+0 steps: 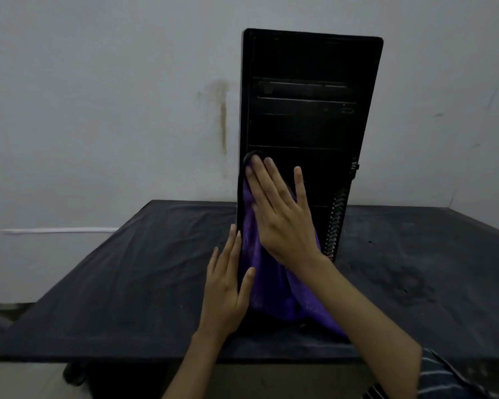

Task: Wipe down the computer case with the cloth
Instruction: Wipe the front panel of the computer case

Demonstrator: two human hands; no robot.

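Computer case (306, 116) upright; right hand (283, 214) presses cloth (271, 289) flat; left hand (225, 286) steadies edge

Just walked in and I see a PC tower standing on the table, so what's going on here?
A person is wiping the computer case, which stands upright on a dark table near the wall. The right hand lies flat with straight fingers, pressing a purple cloth against the lower left part of the front panel. The left hand rests open against the case's lower left edge, seemingly steadying it. The cloth hangs down to the table. The upper panel with the drive bays is not under the cloth right now.
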